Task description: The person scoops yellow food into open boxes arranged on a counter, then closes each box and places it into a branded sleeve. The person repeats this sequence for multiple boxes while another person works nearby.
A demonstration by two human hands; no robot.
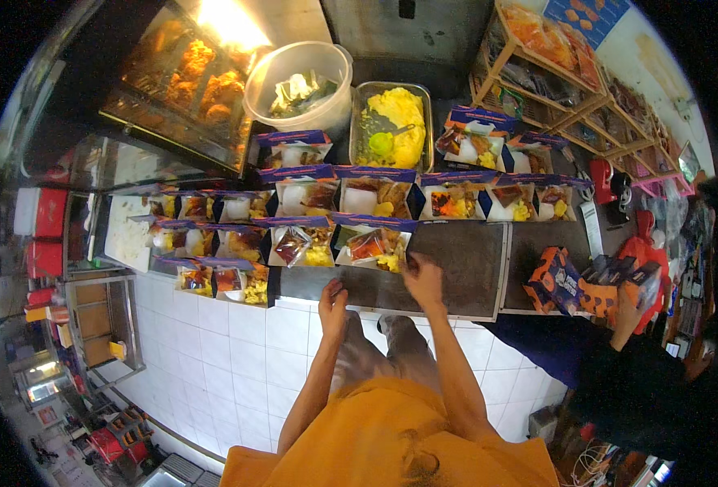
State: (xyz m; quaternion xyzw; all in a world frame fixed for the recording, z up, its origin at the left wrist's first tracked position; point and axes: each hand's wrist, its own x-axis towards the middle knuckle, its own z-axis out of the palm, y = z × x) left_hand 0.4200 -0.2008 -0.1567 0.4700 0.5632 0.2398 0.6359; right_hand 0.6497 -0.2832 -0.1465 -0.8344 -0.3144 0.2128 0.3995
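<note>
Rows of open cardboard meal boxes stand on the dark countertop (468, 262), holding white rice, yellow scrambled egg and sauce packets. My right hand (423, 280) is at the lower right corner of a meal box (374, 249) in the front part of the rows; its fingers are slightly blurred, and whether they grip the box cannot be told. Near the counter's front edge, my left hand (333, 301) is raised with fingers partly curled and nothing visible in it. Just left of it stands another filled meal box (243, 286).
Behind the boxes are a metal tray of scrambled egg (429, 131), a clear plastic tub (298, 119) and a lit glass case of fried food (182, 91). A co-worker's hand (626, 313) touches folded printed boxes (599, 295) at the right. Wooden racks (554, 91) stand back right.
</note>
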